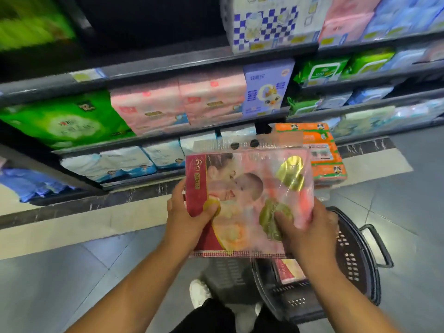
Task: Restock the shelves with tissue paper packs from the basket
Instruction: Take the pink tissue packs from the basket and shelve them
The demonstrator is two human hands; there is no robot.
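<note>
Counting two bare hands: left hand (186,218) and right hand (310,233), both gripping one pink tissue pack (249,200) with a baby picture. Spotting one more pack (289,270) lying inside the single black basket (353,258). Seeing one orange tissue pack (322,150) standing on the floor beyond. Counting two pale pink bundles (179,104) side by side on the middle shelf, one big green pack (64,118) left of them, one lavender pack with a duck (268,88) to their right. Noting one blue-and-white checked pack (266,22) on the upper shelf. Making out one white shoe (199,293) at the bottom. Finding the blue-white packs on the lower shelf too blurred for counting.
</note>
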